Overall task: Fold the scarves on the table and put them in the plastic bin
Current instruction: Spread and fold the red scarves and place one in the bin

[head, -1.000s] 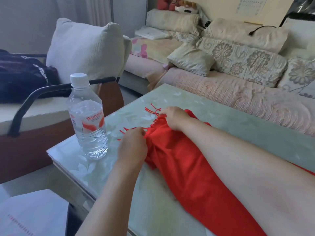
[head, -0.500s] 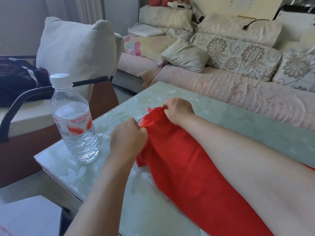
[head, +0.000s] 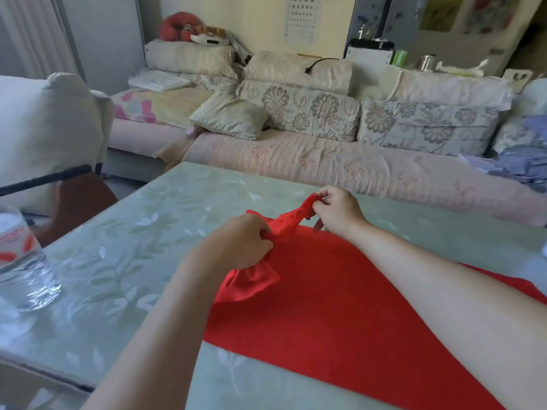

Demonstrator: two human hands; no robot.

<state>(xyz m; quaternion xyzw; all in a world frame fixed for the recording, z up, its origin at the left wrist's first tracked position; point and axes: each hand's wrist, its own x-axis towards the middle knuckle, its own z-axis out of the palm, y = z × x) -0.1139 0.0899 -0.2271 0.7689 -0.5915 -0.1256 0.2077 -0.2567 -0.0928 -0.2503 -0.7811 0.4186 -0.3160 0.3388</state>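
Holding: left hand (head: 239, 244) grips a bunched corner of the red scarf (head: 325, 306); right hand (head: 337, 211) pinches the far corner, raised off the worktop (head: 133, 232).
Scarf: the rest lies flat on the worktop beneath the right forearm.
Hands: near each other, cloth taut between them.
Bottle (head: 20, 261): upright at the worktop's left edge, well apart from the scarf.

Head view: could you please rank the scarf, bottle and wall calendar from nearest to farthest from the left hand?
1. scarf, gripped in the left hand.
2. bottle, at the left edge of the table.
3. calendar, on the far wall behind the sofa.
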